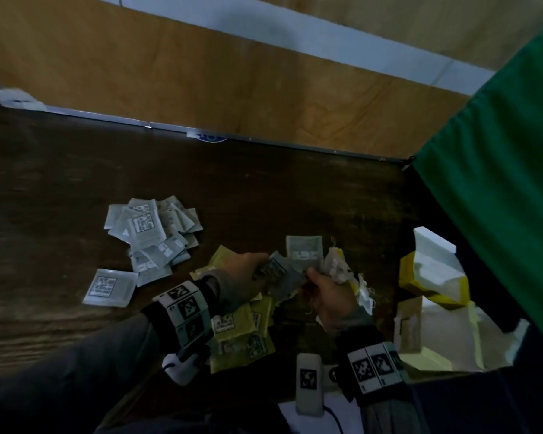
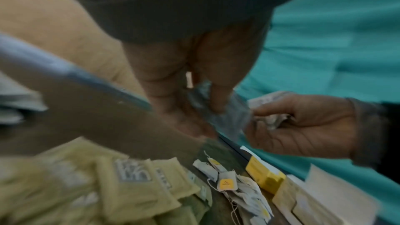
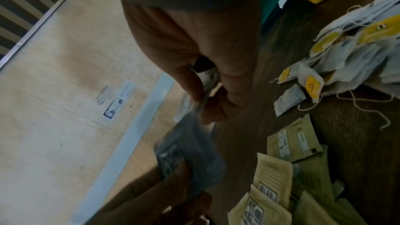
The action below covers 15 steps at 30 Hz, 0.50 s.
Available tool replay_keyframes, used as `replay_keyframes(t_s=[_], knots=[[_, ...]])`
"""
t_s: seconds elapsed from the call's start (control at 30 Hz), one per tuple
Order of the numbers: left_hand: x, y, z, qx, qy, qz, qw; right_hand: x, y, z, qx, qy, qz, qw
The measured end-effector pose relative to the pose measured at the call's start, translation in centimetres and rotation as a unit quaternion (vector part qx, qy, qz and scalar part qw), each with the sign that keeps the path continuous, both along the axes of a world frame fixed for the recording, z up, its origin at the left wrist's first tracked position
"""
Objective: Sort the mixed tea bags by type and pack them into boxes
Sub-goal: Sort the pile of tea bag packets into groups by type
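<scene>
We judge the sort to be well advanced and the packing not yet begun. Our left hand (image 1: pixel 243 270) pinches a grey sachet (image 1: pixel 278 270) between thumb and fingers above the centre of the dark table (image 1: pixel 60 183); our right hand (image 1: pixel 329 296) has its fingers curled onto the opposite edge of the same sachet and also keeps a crumpled paper tea bag (image 2: pixel 271 121) in its palm. Three groups are already laid out. A grey sachet pile (image 1: pixel 152 238) sits at 10 o'clock from the hands, with one stray grey sachet (image 1: pixel 110 288) at 9 o'clock and another flat grey sachet (image 1: pixel 304 253) just beyond the hands at 12 o'clock. The yellow-green sachets (image 1: pixel 242 327) lie at 6 o'clock, partly under the left wrist. The white string-and-tag tea bags (image 1: pixel 350 274) lie at 2 o'clock, just beside the right hand. The boxes — a yellow box (image 1: pixel 420 274) and a pale open box (image 1: pixel 433 333) — stand at 3 to 4 o'clock against the green cloth (image 1: pixel 499 183). We cannot tell whether either box holds anything. What is left, by our reading: place the held sachet on the grey pile, gather the two strays, then load each type into its box.
</scene>
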<state>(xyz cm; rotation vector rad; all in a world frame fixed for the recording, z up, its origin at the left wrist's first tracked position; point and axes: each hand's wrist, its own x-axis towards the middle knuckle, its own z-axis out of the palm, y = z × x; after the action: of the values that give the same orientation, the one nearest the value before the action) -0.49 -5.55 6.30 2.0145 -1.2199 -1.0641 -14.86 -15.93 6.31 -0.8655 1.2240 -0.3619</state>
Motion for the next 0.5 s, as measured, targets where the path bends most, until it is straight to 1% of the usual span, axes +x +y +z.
replay_keyframes(t_s=[0.07, 0.1, 0.13, 0.17, 0.2, 0.23, 0.27, 0.3, 0.33, 0.37, 0.4, 0.43, 0.47, 0.5], knots=[[0.8, 0.5, -0.3, 0.006, 0.008, 0.069, 0.998, 0.0, 0.0, 0.0, -0.032, -0.019, -0.012, 0.999], [1.1, 0.8, -0.4, 0.016, 0.010, 0.097, 0.995, -0.1, 0.0, 0.2, -0.044, -0.035, 0.000, 0.998], [1.3, 1.0, -0.5, 0.028, 0.018, 0.114, 0.993, -0.2, 0.2, 0.3, -0.057, -0.040, 0.027, 0.997], [1.4, 1.2, -0.8, 0.035, 0.031, 0.119, 0.992, -0.1, 0.4, 0.4, -0.083, -0.025, 0.076, 0.993], [1.4, 1.4, -0.9, 0.038, 0.056, 0.110, 0.992, 0.0, 0.7, 0.1, -0.134, 0.026, 0.136, 0.981], [1.2, 1.5, -1.0, 0.033, 0.083, 0.088, 0.992, 0.1, 1.0, -0.1, -0.200, 0.085, 0.209, 0.953], [0.9, 1.6, -1.0, 0.034, 0.109, 0.063, 0.991, 0.4, 1.3, -0.3, -0.260, 0.135, 0.268, 0.918], [0.5, 1.6, -0.9, 0.032, 0.132, 0.043, 0.990, 0.6, 1.6, -0.3, -0.300, 0.166, 0.308, 0.887], [0.0, 1.7, -0.7, 0.037, 0.158, 0.041, 0.986, 0.8, 1.9, -0.2, -0.325, 0.184, 0.333, 0.865], [-0.3, 1.7, -0.7, 0.035, 0.202, 0.052, 0.977, 1.0, 2.4, 0.1, -0.330, 0.183, 0.354, 0.856], [-0.5, 1.6, -0.7, 0.035, 0.268, 0.079, 0.959, 1.2, 2.9, 0.5, -0.329, 0.179, 0.375, 0.848], [-0.7, 1.6, -0.7, 0.037, 0.340, 0.103, 0.934, 1.3, 3.4, 0.6, -0.331, 0.175, 0.388, 0.842], [-0.7, 1.6, -0.7, 0.044, 0.390, 0.112, 0.913, 1.4, 3.9, 0.4, -0.335, 0.184, 0.393, 0.836], [-0.6, 1.5, -0.9, 0.041, 0.408, 0.108, 0.906, 1.6, 4.4, 0.3, -0.346, 0.195, 0.391, 0.830]])
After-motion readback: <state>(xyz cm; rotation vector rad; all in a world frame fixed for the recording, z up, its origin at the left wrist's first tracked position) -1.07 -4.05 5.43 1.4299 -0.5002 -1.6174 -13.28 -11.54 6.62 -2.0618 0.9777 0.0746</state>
